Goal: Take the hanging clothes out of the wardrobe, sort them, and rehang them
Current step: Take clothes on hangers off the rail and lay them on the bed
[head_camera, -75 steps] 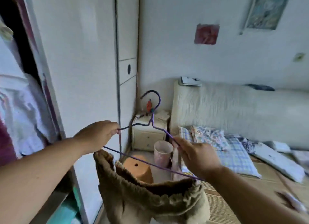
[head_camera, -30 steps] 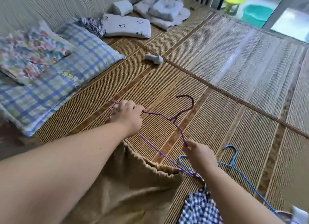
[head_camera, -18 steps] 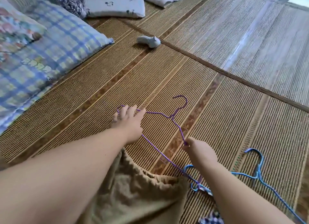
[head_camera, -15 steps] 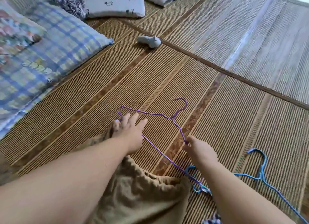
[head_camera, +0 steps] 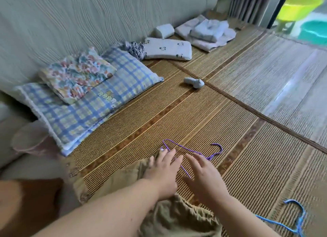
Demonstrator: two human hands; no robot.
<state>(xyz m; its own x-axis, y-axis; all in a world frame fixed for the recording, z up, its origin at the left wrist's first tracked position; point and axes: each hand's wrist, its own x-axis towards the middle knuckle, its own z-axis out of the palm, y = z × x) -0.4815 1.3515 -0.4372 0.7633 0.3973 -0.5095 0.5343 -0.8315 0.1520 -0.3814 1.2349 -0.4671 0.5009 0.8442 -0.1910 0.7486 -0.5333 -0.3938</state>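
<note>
A purple wire hanger (head_camera: 192, 151) lies flat on the woven bed mat (head_camera: 203, 116), with a khaki garment (head_camera: 169, 217) still hanging from its lower bar toward me. My left hand (head_camera: 161, 169) rests with straight fingers on the garment's edge and the hanger's left end. Just right of it my right hand (head_camera: 205, 176) hovers over the hanger's right arm, fingers spread and holding nothing. A blue wire hanger (head_camera: 297, 219) lies at the lower right.
A blue checked pillow (head_camera: 99, 102) with a floral pillow (head_camera: 76, 74) on it sits at the left against the padded headboard (head_camera: 88, 15). A small white object (head_camera: 193, 82) lies on the mat. Folded white bedding (head_camera: 207, 31) is at the far end.
The hanger with the khaki garment came from the wardrobe side to the bed mat. Since half a second ago my right hand let go of the hanger and opened; my view tilted up.
</note>
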